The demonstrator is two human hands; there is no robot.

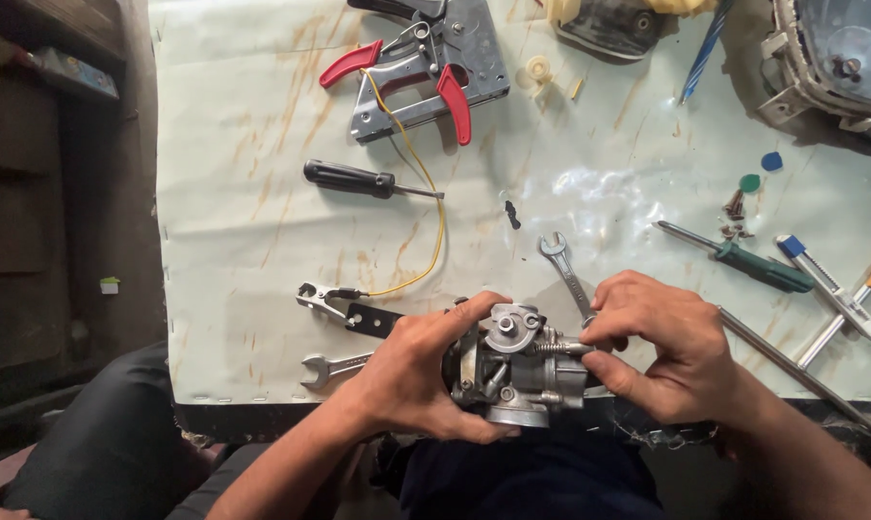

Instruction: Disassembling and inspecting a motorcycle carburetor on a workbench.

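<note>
While your left hand [411, 371] wraps around the grey cast-metal carburettor [512, 371] at the near edge of the pale, rust-stained surface [262, 221], your right hand [662, 351] pinches the spring-loaded screw [562, 344] sticking out of its side. Just behind your fingers lies a small open-ended steel spanner [565, 270]. Farther back rest a black-handled screwdriver [358, 180], a yellow wire [426, 193] and a red-handled metal tool [426, 63].
</note>
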